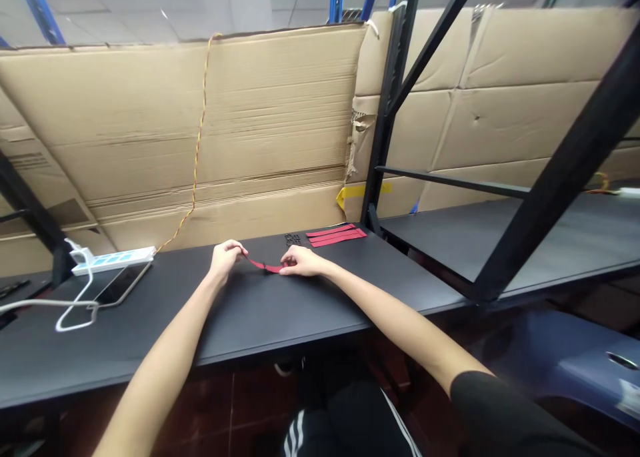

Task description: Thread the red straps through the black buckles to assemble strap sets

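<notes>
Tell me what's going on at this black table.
A person holds a red strap between both hands over the black table: the left hand pinches one end, the right hand the other. More red straps lie flat farther back, beside small black parts. A power strip and a phone sit at the left.

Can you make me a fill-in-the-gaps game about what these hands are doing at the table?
1. The left hand and the right hand both pinch one thin strap, coloured ____.
2. More straps lie farther back on the table, whose top is ____.
3. Beside the white power strip lies a ____.
4. The big sheets behind the table are made of ____.
Missing words: red; black; phone; cardboard.
</notes>
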The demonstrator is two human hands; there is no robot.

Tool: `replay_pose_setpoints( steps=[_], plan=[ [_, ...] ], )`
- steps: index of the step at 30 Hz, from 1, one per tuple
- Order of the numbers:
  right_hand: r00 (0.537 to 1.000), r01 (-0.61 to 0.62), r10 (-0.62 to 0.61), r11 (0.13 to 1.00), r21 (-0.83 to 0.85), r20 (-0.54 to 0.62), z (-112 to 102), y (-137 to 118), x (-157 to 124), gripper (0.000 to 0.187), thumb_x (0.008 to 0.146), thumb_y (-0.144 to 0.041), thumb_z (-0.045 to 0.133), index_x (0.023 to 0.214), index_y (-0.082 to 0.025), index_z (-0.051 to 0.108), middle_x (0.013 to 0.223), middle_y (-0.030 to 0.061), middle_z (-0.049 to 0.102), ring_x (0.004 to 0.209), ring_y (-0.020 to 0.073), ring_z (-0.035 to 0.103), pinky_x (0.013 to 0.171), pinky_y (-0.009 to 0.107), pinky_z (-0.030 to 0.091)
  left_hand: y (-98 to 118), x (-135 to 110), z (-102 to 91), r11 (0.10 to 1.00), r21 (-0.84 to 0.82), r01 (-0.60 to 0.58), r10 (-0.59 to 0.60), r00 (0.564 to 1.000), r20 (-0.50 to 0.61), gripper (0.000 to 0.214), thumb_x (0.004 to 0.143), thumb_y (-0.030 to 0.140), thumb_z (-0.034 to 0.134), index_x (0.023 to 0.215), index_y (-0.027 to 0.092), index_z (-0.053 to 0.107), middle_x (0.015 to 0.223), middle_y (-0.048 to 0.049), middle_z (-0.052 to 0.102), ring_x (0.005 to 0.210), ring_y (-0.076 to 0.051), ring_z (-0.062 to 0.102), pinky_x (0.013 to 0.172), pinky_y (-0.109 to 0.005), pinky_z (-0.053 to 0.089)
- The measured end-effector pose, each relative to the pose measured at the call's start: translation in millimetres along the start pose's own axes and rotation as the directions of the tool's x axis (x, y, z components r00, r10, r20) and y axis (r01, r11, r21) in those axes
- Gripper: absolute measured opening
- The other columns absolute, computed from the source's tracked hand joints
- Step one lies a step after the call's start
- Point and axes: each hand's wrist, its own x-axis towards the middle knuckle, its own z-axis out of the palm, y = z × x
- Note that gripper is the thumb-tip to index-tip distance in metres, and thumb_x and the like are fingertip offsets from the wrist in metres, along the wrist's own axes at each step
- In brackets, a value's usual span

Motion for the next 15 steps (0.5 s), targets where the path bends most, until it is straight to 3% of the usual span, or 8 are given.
replay_pose_setpoints(
  steps=[5,9,15],
  plan=[
    [1.000,0.016,-0.015,0.998,0.067,-0.020,1,9,2,0.032,0.063,-0.034,0.078,0.089,-0.017,0.074,0.080,0.0045,0.068,0.073,0.0173,0.059,0.066,0.026,0.042,0,-1,0.5,0.999,-0.042,0.024,-0.024,1.000,-0.003,0.013,0.060,0.026,0.060,0.068,0.016,0.063,0.072,-0.0043,0.068,0.076,-0.018,0.064,0.065,-0.026,0.048],
    [0.992,0.102,-0.092,0.989,0.106,-0.090,6,2,1,0.036,0.070,-0.036,0.075,0.100,-0.017,0.071,0.090,0.0060,0.068,0.080,0.0182,0.059,0.073,0.029,0.044,5,-9,11.6,0.996,-0.080,0.041,-0.033,0.994,0.106,0.025,0.061,0.030,0.070,0.080,0.015,0.068,0.079,-0.0052,0.071,0.072,-0.017,0.064,0.068,-0.029,0.050],
    [0.955,0.230,-0.214,0.972,0.056,-0.206,6,-13,-1,0.031,0.073,-0.034,0.073,0.098,-0.016,0.070,0.086,0.0053,0.066,0.075,0.0158,0.056,0.072,0.028,0.043,11,-24,29.2,0.993,0.106,-0.048,0.010,0.943,0.334,0.034,0.063,0.040,0.076,0.083,0.013,0.073,0.075,-0.0079,0.073,0.064,-0.018,0.064,0.062,-0.030,0.050]
  ],
)
